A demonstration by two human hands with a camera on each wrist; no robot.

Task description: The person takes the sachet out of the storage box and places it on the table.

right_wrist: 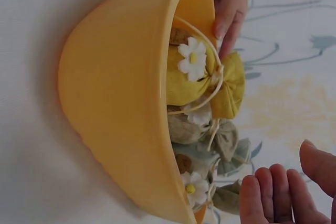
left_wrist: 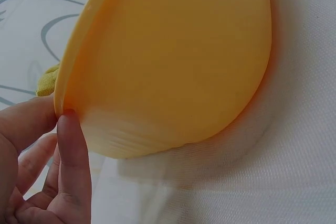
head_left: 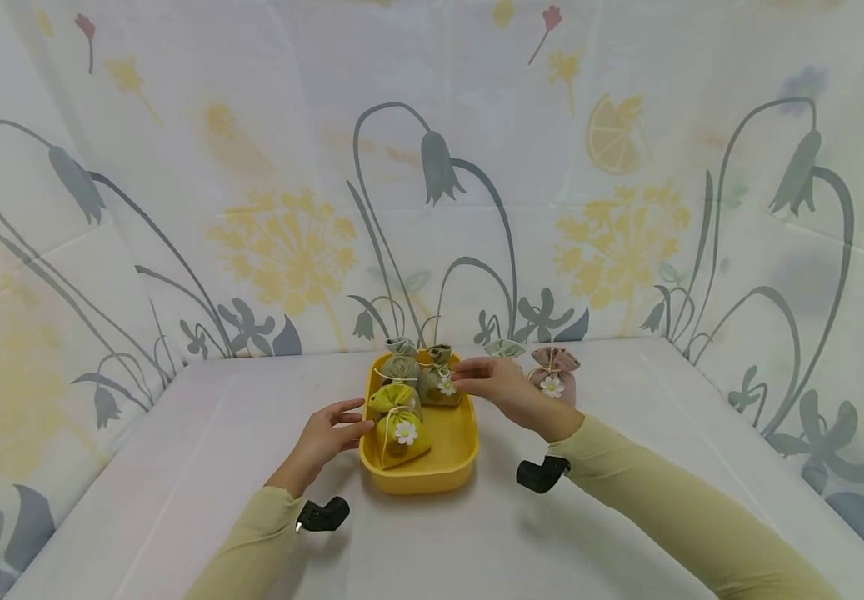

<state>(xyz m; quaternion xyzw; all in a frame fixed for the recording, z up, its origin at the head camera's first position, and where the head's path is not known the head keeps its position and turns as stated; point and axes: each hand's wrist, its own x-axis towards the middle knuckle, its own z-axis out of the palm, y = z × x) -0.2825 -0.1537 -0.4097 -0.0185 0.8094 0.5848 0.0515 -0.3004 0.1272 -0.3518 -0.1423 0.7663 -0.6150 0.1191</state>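
Note:
A yellow plastic basin (head_left: 420,482) stands on the table with several small drawstring pouches inside. My left hand (head_left: 330,437) pinches its left rim between thumb and finger, as the left wrist view shows up close. In front inside it leans a yellow-green pouch (head_left: 399,425) with a white flower; a khaki pouch (head_left: 399,367) and a grey-green pouch (head_left: 401,346) sit behind. An olive pouch (head_left: 437,385) lies at the back right. Beside that one is my right hand (head_left: 502,387), its fingers extended over the right rim; in the right wrist view nothing is held.
Outside the basin, behind my right hand, a pink pouch (head_left: 554,375) with a white flower and a pale green pouch (head_left: 505,348), partly hidden, stand on the white table (head_left: 252,392). A flower-printed cloth (head_left: 432,225) hangs behind the table.

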